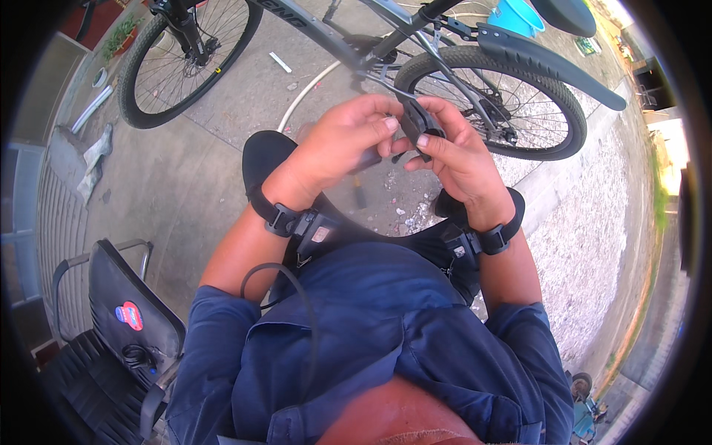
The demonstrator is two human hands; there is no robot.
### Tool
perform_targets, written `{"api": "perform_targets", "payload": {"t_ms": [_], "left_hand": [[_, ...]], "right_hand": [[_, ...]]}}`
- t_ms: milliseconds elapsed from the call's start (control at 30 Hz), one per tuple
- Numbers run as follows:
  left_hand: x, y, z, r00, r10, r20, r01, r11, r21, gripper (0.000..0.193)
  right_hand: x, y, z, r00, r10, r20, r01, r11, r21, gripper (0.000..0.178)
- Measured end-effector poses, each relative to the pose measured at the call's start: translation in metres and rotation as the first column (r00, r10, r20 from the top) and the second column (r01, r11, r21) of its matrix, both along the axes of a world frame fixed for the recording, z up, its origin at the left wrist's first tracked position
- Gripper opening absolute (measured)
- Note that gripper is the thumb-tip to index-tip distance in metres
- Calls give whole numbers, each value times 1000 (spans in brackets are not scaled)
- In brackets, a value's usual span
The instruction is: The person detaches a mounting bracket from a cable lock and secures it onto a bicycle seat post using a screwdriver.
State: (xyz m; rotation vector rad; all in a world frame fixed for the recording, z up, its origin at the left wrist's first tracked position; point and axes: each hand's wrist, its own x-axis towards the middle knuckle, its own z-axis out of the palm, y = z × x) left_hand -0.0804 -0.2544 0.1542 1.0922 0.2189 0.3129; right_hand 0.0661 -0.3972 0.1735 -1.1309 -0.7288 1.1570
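Note:
In front of my body, I have a small, dark, slotted part point(420, 122) up between both hands. Its exact kind is not clear. My right hand point(463, 159) grips it with the thumb across its near face and the fingers behind. My left hand point(337, 144) is closed, its thumb and bent fingers pinching at the part's left edge. A small black tip point(398, 157) shows just below the left fingertips. Beyond my hands stands a grey bicycle point(326, 41), its rear wheel point(493, 100) closest to the right hand.
A black mudguard point(549, 65) juts over the rear wheel. A turquoise bucket point(517, 16) stands behind it. At lower left is a black chair point(133, 311) with a coiled cable. A pale hose point(305, 93) and a white strip point(279, 62) lie on the concrete.

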Motion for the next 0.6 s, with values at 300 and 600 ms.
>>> {"api": "perform_targets", "payload": {"t_ms": [300,600], "left_hand": [[-11,8,7,986,-129,-101,135,989,55,19],[-11,8,-6,983,-181,33,180,983,23,14]], "right_hand": [[10,-7,-6,995,98,-32,-99,995,-17,60],[7,-6,-16,972,141,-187,-133,990,53,56]]}}
